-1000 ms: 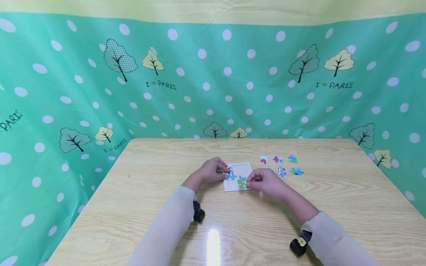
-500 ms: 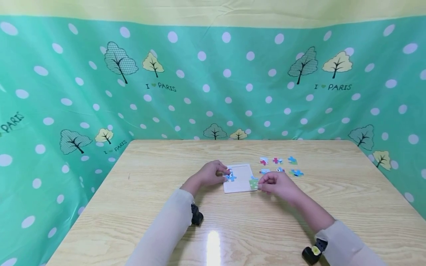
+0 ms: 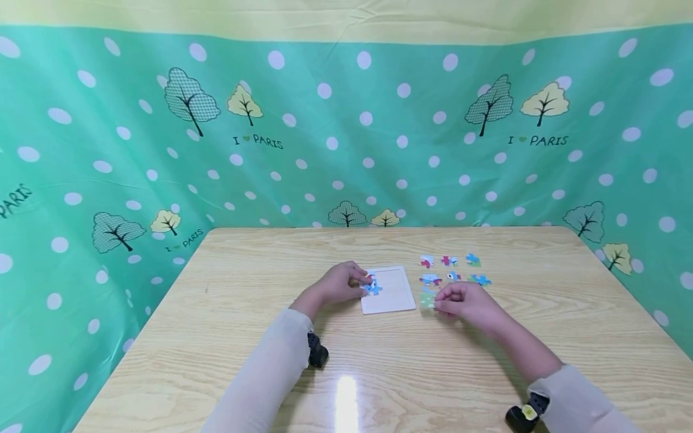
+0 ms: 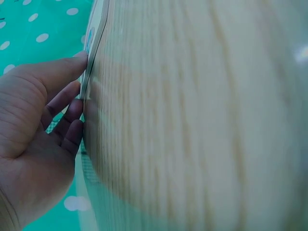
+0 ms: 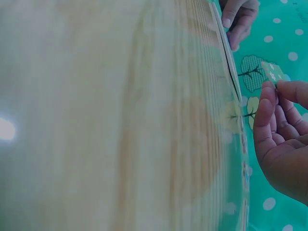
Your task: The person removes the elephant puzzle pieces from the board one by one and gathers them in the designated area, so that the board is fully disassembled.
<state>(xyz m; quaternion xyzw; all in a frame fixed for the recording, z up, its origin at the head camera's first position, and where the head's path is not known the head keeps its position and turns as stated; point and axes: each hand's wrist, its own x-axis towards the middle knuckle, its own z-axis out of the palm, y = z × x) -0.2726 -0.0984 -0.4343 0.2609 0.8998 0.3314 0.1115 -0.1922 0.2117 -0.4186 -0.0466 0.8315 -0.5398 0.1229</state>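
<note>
A white puzzle board (image 3: 400, 291) lies on the table with a few blue, white and red pieces (image 3: 372, 287) at its left side. My left hand (image 3: 341, 282) holds the board's left edge, thumb and fingers curled at the rim; the fingertips partly cover those pieces. To the right of the board, my right hand (image 3: 468, 305) pinches a green puzzle piece (image 3: 428, 299) with pale marks and a blue tab. In the right wrist view, the green piece (image 5: 273, 71) stands raised above the table between thumb and fingertips.
Several loose puzzle pieces lie in two rows behind the right hand, among them a red-and-white piece (image 3: 426, 261) and a blue-green piece (image 3: 473, 260). The wooden table (image 3: 260, 270) ends at a green dotted curtain (image 3: 303, 132).
My right hand has moved right with the green piece, from over the board to beside its right edge. The left hand has stayed at the board's left side.
</note>
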